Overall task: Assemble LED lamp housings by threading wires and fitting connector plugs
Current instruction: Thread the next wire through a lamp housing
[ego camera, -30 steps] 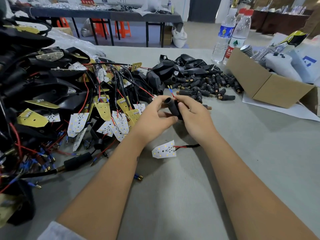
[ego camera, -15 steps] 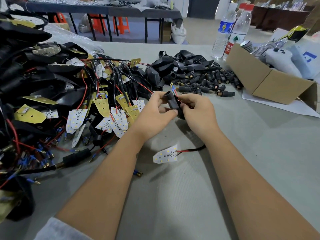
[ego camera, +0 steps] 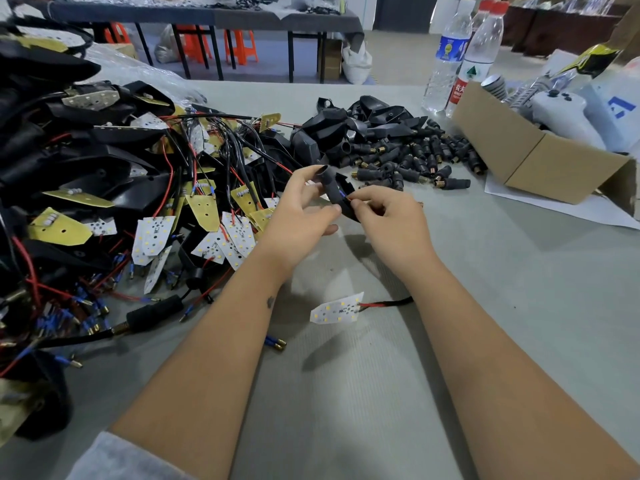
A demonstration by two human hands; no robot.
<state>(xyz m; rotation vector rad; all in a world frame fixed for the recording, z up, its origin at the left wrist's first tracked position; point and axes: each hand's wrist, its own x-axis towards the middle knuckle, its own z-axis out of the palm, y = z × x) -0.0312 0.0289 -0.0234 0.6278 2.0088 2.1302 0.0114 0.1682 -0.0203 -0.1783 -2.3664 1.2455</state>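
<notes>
Hands raised over the grey table: your left hand grips the black lamp housing, fingers curled round its tube end; your right hand pinches the blue and red wires at the housing. LED board lies on the table below the housing, between your forearms.

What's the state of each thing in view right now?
left hand: holds the housing
right hand: pinches the wires at the housing
housing: lifted off the table, tilted
LED board: flat on the table, wired
bottles: upright, capped
box: open
</notes>
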